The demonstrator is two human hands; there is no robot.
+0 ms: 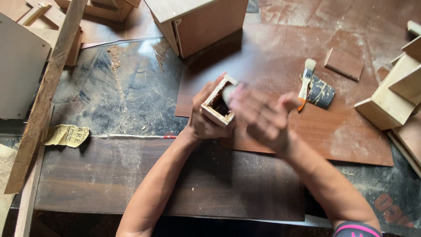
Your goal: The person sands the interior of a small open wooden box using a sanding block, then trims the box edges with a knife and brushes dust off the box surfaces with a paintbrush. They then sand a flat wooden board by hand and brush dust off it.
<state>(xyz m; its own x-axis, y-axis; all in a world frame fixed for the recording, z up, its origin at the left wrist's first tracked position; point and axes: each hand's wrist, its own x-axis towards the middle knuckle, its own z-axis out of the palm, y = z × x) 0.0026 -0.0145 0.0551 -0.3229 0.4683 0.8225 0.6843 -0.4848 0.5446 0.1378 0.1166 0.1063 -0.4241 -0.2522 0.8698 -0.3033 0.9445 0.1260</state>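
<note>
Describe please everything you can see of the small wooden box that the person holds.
The small wooden box is open on one side, with thin pale walls, raw light edges and a dark brownish inside. It looks like plywood or laminated board. It is tilted, its opening facing up and to the right, above the brown board on the bench. The left hand grips it from below and behind. The right hand, blurred, touches its open end, apparently pressing something pale there.
</note>
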